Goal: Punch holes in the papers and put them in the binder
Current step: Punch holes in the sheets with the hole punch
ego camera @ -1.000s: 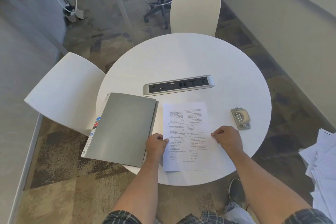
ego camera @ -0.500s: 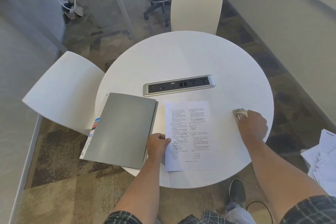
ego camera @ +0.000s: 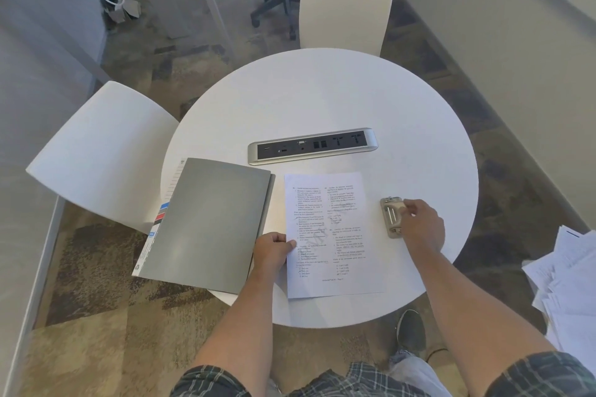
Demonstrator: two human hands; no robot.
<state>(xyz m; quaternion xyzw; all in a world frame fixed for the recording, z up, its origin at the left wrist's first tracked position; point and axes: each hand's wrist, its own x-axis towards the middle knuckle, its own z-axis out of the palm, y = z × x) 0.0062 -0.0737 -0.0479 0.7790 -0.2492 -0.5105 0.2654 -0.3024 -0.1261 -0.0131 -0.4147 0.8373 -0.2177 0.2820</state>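
Centrally, we noted the round white table [ego camera: 322, 100] carrying the closed grey binder [ego camera: 206, 222], with the printed paper [ego camera: 332, 235] just beside its right edge. Our left hand [ego camera: 272, 251] pinched the paper's left margin; our right hand [ego camera: 422, 226] grasped the metal hole punch [ego camera: 391, 216].

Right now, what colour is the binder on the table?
Grey. The binder is closed, plain grey cover up, best seen in the head view.
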